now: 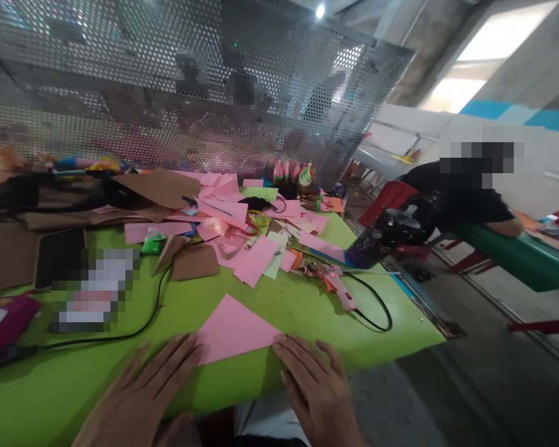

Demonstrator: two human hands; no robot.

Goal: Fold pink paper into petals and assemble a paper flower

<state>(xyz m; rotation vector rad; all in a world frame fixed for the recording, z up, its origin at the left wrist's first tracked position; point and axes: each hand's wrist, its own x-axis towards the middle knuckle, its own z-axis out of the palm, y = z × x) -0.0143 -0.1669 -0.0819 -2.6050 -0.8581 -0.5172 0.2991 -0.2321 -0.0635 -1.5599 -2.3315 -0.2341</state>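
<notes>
A pink sheet of paper (pixel 236 332), triangular in outline, lies flat on the green tabletop (pixel 256 391) near its front edge. My left hand (pixel 153 385) rests flat with its fingers stretched out, and the fingertips touch the paper's left corner. On the other side, the fingertips of my right hand (pixel 314 385) press the right corner, with the fingers extended and slightly apart. Beyond the paper, to the right, lies a pink hot glue gun (pixel 335 285) with a black cord.
Pink paper scraps (pixel 256 257) and brown paper (pixel 161 189) pile up at the back, before a perforated metal panel (pixel 168 112). A phone-like device with a blurred screen (pixel 97 288) lies left. A dark bottle (pixel 377 236) lies at the right edge. A person (pixel 466 192) sits beyond.
</notes>
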